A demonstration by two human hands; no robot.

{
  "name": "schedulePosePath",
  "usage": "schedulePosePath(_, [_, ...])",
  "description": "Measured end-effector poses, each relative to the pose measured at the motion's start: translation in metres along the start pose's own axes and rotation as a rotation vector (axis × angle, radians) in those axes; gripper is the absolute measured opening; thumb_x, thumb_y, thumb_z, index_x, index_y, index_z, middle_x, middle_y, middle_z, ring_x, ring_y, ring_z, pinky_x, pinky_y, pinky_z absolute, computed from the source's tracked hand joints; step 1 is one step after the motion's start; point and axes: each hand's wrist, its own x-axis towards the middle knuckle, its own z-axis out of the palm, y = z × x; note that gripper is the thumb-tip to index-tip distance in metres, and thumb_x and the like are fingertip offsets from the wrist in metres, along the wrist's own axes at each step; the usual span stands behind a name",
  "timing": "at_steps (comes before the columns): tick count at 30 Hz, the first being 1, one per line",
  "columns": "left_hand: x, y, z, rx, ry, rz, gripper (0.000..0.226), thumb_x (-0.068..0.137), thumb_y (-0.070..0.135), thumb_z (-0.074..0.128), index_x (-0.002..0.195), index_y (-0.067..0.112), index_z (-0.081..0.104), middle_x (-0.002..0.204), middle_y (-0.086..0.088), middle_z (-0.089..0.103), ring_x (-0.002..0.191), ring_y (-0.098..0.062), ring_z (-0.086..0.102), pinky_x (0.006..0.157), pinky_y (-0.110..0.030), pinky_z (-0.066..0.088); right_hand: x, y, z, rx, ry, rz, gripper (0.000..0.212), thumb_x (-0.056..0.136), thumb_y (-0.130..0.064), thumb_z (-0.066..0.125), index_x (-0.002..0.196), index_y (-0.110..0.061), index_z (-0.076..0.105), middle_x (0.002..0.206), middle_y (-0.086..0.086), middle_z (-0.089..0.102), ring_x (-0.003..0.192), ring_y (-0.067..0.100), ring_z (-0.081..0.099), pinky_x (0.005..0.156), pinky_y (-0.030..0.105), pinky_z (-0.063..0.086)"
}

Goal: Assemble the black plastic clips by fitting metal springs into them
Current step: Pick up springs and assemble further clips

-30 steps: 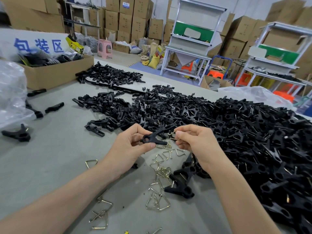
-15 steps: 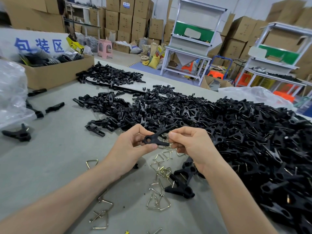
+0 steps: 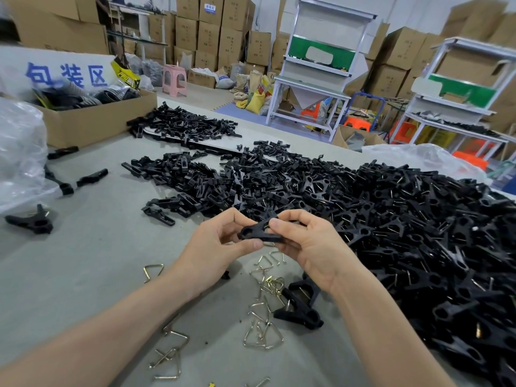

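A black plastic clip (image 3: 258,231) is held above the grey table between both hands. My left hand (image 3: 220,247) pinches its round hinge end with thumb and fingers. My right hand (image 3: 307,244) grips the clip's jaw end, the thumb pressed on top; a sliver of metal spring shows under the clip by my right fingers. Loose triangular metal springs (image 3: 266,286) lie on the table below the hands. A finished black clip (image 3: 300,305) lies beside them.
A big heap of black clips (image 3: 418,233) fills the table's right side. Smaller piles of clip halves (image 3: 195,185) lie farther back. A cardboard box (image 3: 92,118) and a clear plastic bag (image 3: 19,152) stand at the left. Single clips (image 3: 30,220) lie near the left edge.
My right hand has moved left, closed the gap and taken hold of the clip's jaw end. The left hand has kept its pinch on the clip, almost in place.
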Motion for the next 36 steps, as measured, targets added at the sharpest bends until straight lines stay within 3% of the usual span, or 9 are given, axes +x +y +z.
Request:
schedulePosePath(4, [-0.003,0.000,0.004,0.131,0.019,0.031,0.022,0.058,0.042,0.076,0.078,0.035,0.069,0.068,0.009,0.060,0.061,-0.004,0.049,0.063,-0.015,0.041,-0.001,0.000,0.002,0.022,-0.063,0.021,0.034,0.057,-0.018,0.076,0.085,-0.010,0.059,0.070,0.003,0.070,0.063,0.009,0.064,0.062,0.019,0.052])
schedulePosePath(9, [-0.002,0.002,0.002,0.219,0.127,0.109,0.026,0.058,0.040,0.075,0.081,0.030,0.069,0.076,0.014,0.055,0.064,-0.006,0.050,0.064,-0.017,0.043,0.000,0.003,0.005,0.014,-0.039,0.068,0.041,0.052,-0.027,0.081,0.084,-0.011,0.062,0.076,0.004,0.060,0.060,0.010,0.056,0.057,0.019,0.051])
schedulePosePath(13, [-0.004,0.003,0.002,0.249,0.092,0.145,0.025,0.067,0.023,0.081,0.084,0.032,0.065,0.067,0.021,0.057,0.057,0.000,0.046,0.058,-0.012,0.040,-0.004,0.004,0.010,0.054,-0.200,0.164,0.046,0.059,-0.030,0.081,0.096,-0.009,0.062,0.087,0.006,0.069,0.068,0.014,0.064,0.063,0.026,0.055])
schedulePosePath(17, [-0.004,0.003,0.003,0.298,0.086,0.170,0.026,0.069,0.012,0.082,0.085,0.026,0.066,0.066,0.016,0.058,0.059,-0.008,0.049,0.062,-0.027,0.047,-0.007,0.001,0.016,0.013,-0.210,0.167,0.027,0.081,-0.010,0.071,0.102,-0.005,0.055,0.092,0.011,0.070,0.071,0.017,0.067,0.065,0.028,0.057])
schedulePosePath(20, [-0.005,0.001,0.003,0.269,0.092,0.192,0.022,0.069,0.015,0.082,0.081,0.025,0.066,0.070,0.004,0.062,0.062,-0.019,0.053,0.061,-0.032,0.046,-0.008,-0.002,0.017,-0.004,-0.226,0.137,0.031,0.082,-0.003,0.069,0.107,-0.003,0.051,0.080,0.008,0.069,0.068,0.015,0.066,0.065,0.026,0.056])
schedulePosePath(25, [-0.005,0.001,0.003,0.246,0.100,0.215,0.019,0.067,0.022,0.081,0.077,0.025,0.065,0.069,0.005,0.061,0.062,-0.021,0.052,0.060,-0.035,0.046,-0.010,-0.002,0.017,0.004,-0.266,0.144,0.051,0.077,-0.010,0.073,0.120,0.001,0.048,0.082,0.007,0.072,0.072,0.016,0.067,0.069,0.025,0.056])
schedulePosePath(28, [-0.005,0.002,0.003,0.253,0.105,0.218,0.019,0.067,0.021,0.082,0.077,0.023,0.066,0.068,0.005,0.059,0.061,-0.019,0.051,0.060,-0.035,0.047,-0.009,-0.002,0.017,0.027,-0.242,0.156,0.061,0.064,-0.020,0.077,0.116,-0.001,0.049,0.089,0.009,0.071,0.076,0.018,0.067,0.070,0.027,0.057])
schedulePosePath(32, [-0.004,0.003,0.003,0.258,0.115,0.222,0.022,0.068,0.014,0.082,0.078,0.022,0.065,0.066,0.004,0.058,0.060,-0.016,0.049,0.061,-0.036,0.047,-0.010,-0.001,0.019,0.086,-0.220,0.202,0.058,0.061,-0.023,0.077,0.109,-0.004,0.051,0.098,0.014,0.068,0.085,0.022,0.064,0.072,0.028,0.058])
schedulePosePath(36, [-0.006,0.004,0.001,0.310,0.124,0.257,0.025,0.067,0.012,0.083,0.079,0.024,0.065,0.071,-0.001,0.061,0.067,-0.012,0.050,0.065,-0.032,0.045,-0.012,-0.002,0.018,0.110,-0.266,0.240,0.050,0.064,-0.024,0.075,0.106,0.001,0.061,0.098,0.015,0.067,0.081,0.019,0.066,0.070,0.026,0.057])
